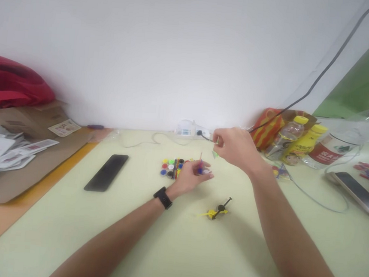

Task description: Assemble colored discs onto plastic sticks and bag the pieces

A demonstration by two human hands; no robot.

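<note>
My left hand (191, 176), with a black watch on the wrist, rests on the pale yellow table (150, 239) and pinches a small blue piece with a thin red stick (200, 163) standing up from it. My right hand (235, 148) hovers just above and to the right of it, fingers pinched on a tiny green piece (215, 154). Behind the left hand lies a paint set of small coloured pots (171, 167). A small yellow and black assembled toy part (217, 210) lies on the table in front of both hands.
A black phone (106, 172) lies to the left. Another phone (357, 192) lies at the right. Drink bottles (295, 142) and a striped bag (271, 124) stand at the back right. A power strip (190, 130) sits by the wall. Cardboard and white packets (5, 148) fill the left.
</note>
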